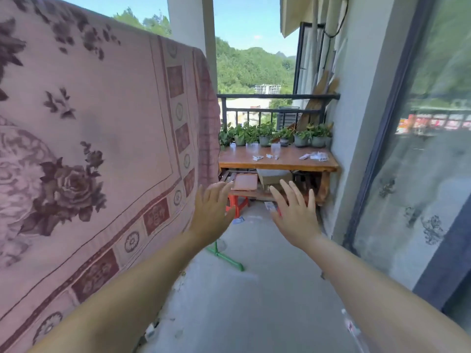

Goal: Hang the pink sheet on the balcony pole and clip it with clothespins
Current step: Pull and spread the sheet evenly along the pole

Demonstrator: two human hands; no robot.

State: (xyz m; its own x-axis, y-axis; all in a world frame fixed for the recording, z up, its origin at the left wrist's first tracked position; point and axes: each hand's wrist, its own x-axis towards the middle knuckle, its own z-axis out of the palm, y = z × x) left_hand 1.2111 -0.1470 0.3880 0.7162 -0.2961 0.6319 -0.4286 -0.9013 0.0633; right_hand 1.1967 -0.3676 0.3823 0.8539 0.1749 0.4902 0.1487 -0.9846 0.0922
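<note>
The pink sheet (102, 138), printed with dark roses and a patterned border, hangs draped over a pole along the left side of the balcony; the pole itself is hidden under the cloth. My left hand (212, 212) is stretched forward beside the sheet's right hanging edge, fingers apart, holding nothing. My right hand (295, 215) reaches forward a little to the right, also spread and empty. Small pale clothespins (266, 156) lie scattered on the wooden table (280, 165) at the far end of the balcony, well beyond both hands.
Several potted plants (275, 136) line the table's back edge by the black railing (277, 96). Under the table are boxes and an orange stool (238, 203). A green stand foot (224, 256) lies on the concrete floor. A glass sliding door (420, 174) runs along the right.
</note>
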